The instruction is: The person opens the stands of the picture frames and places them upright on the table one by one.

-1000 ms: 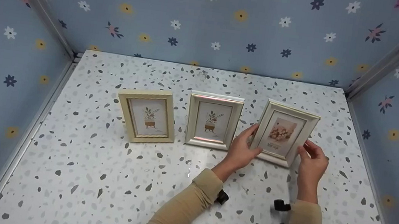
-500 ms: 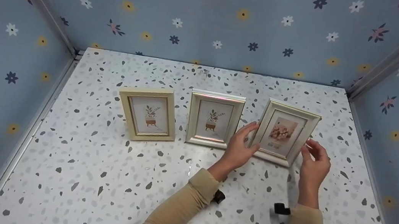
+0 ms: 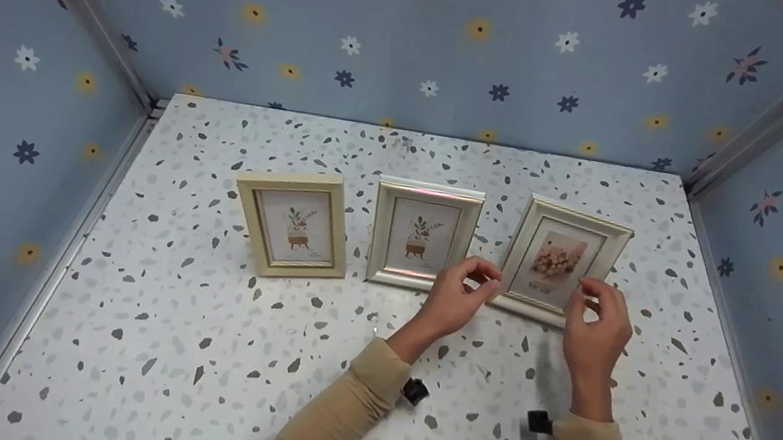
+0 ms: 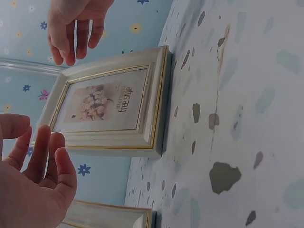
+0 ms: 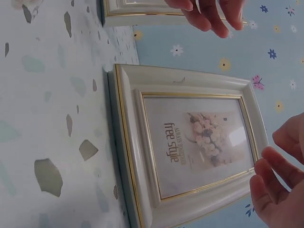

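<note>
A cream picture frame (image 3: 558, 261) with a flower picture and gold inner trim stands at the right, leaning back. In front of its left edge is my left hand (image 3: 455, 298), fingers loosely bent and holding nothing. My right hand (image 3: 595, 336) is before its lower right corner, also loosely curled, with nothing in its grasp. Both wrist views show the fingers of the left hand (image 4: 35, 178) and right hand (image 5: 282, 187) apart from this frame. A silvery-cream picture frame (image 3: 420, 235) with a potted-plant picture stands in the middle, close to the left hand.
A yellowish picture frame (image 3: 295, 230) with a similar plant picture stands at the left, turned slightly inward. All three are on a white speckled tabletop (image 3: 189, 375). Blue flowered panels (image 3: 401, 32) with metal corner posts (image 3: 776, 112) enclose the back and sides.
Both hands have let go of the right picture frame's sides and drawn back toward the person, fingers curling in. The three picture frames keep their places.
</note>
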The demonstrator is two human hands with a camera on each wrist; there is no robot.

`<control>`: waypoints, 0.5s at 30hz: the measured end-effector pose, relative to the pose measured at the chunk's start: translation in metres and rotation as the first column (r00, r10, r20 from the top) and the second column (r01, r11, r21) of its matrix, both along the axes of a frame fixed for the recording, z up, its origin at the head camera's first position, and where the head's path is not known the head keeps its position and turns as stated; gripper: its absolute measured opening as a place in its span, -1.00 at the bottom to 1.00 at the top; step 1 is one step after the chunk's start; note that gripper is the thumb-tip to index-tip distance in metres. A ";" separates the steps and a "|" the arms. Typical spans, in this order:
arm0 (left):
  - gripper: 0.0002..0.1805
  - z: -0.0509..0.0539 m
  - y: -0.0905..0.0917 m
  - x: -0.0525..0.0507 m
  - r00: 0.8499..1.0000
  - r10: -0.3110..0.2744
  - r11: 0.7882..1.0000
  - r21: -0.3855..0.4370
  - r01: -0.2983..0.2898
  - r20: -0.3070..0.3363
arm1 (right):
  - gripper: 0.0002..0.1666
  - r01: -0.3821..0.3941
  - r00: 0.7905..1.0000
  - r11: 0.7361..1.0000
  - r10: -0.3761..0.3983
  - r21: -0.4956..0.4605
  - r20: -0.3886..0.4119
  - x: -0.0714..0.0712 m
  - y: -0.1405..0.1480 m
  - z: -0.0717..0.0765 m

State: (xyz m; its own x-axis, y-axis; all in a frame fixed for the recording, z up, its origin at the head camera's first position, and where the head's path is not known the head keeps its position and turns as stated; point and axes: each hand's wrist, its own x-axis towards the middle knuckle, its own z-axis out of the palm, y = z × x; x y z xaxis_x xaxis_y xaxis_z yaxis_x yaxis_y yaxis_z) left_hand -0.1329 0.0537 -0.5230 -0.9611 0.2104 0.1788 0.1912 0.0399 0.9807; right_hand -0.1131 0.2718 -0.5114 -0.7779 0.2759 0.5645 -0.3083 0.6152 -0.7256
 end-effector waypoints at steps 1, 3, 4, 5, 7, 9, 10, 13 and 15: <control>-0.84 0.000 -0.003 0.001 1.000 0.002 1.000 -0.001 -0.002 0.003 | -0.79 -0.006 1.000 1.000 0.006 0.005 0.000 0.001 -0.002 0.001; -0.85 0.001 -0.008 0.003 1.000 0.010 1.000 -0.013 -0.010 0.001 | -0.77 -0.027 1.000 1.000 0.027 0.007 -0.001 0.003 -0.008 0.003; -0.86 0.002 -0.012 0.004 1.000 0.015 1.000 -0.025 -0.015 -0.004 | -0.75 -0.041 0.999 0.999 0.041 0.011 -0.001 0.004 -0.011 0.003; -0.86 0.002 -0.015 0.004 1.000 0.022 0.999 -0.037 -0.022 -0.008 | -0.74 -0.054 0.999 0.998 0.054 0.019 0.003 0.006 -0.014 0.004; -0.88 0.002 -0.023 0.006 0.999 0.039 0.997 -0.064 -0.040 -0.018 | -0.73 -0.076 0.997 0.996 0.076 0.039 0.006 0.008 -0.020 0.004; -0.90 0.001 -0.031 0.007 0.998 0.064 0.993 -0.093 -0.066 -0.030 | -0.74 -0.098 0.995 0.993 0.098 0.064 0.015 0.008 -0.024 0.004; -0.91 0.001 -0.035 0.008 0.996 0.077 0.991 -0.109 -0.080 -0.038 | -0.75 -0.107 0.994 0.991 0.106 0.076 0.021 0.008 -0.027 0.003; -0.89 0.000 -0.047 0.011 0.993 0.106 0.980 -0.164 -0.114 -0.056 | -0.75 -0.134 0.990 0.985 0.130 0.106 0.048 0.008 -0.032 0.001; -0.86 0.000 -0.055 0.014 0.989 0.110 0.959 -0.249 -0.132 -0.101 | -0.74 -0.150 0.987 0.980 0.143 0.128 0.068 0.009 -0.035 0.000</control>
State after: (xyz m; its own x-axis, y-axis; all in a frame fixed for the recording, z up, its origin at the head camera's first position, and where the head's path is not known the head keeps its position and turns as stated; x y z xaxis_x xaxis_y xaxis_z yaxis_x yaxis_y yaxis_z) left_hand -0.1193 -0.0011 -0.5229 -0.9657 0.1428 0.2170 0.2522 0.3139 0.9154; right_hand -0.1045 0.2364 -0.5118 -0.8369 0.0823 0.5412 -0.3620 0.6584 -0.6599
